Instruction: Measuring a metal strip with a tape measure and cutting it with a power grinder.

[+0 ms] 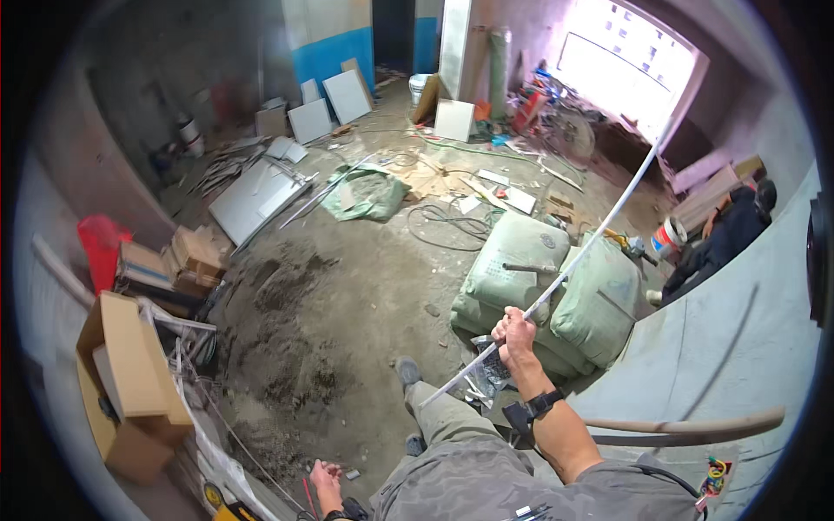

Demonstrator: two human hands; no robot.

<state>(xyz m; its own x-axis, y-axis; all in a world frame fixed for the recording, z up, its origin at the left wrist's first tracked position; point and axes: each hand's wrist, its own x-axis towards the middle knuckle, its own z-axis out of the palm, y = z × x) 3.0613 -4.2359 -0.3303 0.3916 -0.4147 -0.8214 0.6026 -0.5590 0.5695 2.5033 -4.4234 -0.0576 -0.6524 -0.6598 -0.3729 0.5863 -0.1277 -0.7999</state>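
Observation:
My right hand (514,334) is wrapped around a long, thin white pipe (599,233). The pipe slants from beside my leg at the lower left up toward the bright window opening at the upper right. Stacked green woven sacks (512,256) lie just beyond that hand, behind the pipe. Low at the bottom edge, my left hand (327,480) hangs over the floor with loosely bent fingers and nothing visible in it. A thin red item (308,497) shows beside it, and a small pale piece (352,474) lies close to its fingers.
Dark sand (295,347) covers the floor at left, near an open cardboard box (130,356). Farther off are a flattened green sack (365,193), coiled cable (447,227) and leaning white boards (347,95). A paint bucket (669,237) and exposed wires (715,476) are at right.

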